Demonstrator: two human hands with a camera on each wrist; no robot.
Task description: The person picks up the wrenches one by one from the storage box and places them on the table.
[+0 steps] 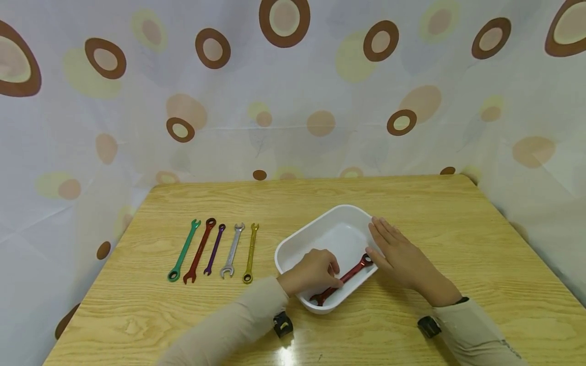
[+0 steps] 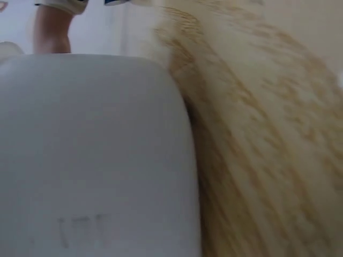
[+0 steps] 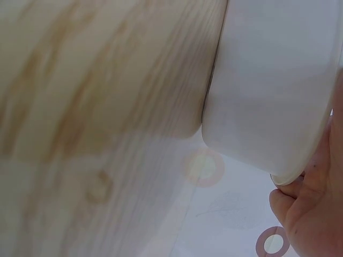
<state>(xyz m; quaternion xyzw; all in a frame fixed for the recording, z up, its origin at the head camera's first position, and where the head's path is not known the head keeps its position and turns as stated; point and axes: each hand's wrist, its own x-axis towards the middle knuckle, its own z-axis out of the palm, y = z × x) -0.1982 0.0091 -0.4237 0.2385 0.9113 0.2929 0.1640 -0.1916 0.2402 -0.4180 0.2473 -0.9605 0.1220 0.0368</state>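
Note:
A white plastic tub [image 1: 302,235] stands on the table with a red combination wrench [image 1: 351,273] lying slantwise inside it. My left hand [image 1: 313,272] reaches over the tub's near left side and pinches the wrench near its lower part, its fingers bent downward. Flat against the tub's right side, my right hand [image 1: 403,259] has straight fingers at the rim and its thumb over the edge, near the wrench's ring end. In the right wrist view, the right hand [image 3: 319,214] touches the tub's rim. The left wrist view shows the tub's outer wall [image 2: 107,150], not the left hand.
Left of the tub lies a row of wrenches: green [image 1: 184,251], red [image 1: 200,251], purple [image 1: 215,250], silver [image 1: 233,249] and yellow [image 1: 251,253]. A patterned cloth [image 1: 302,91] hangs behind the wooden table [image 1: 426,203].

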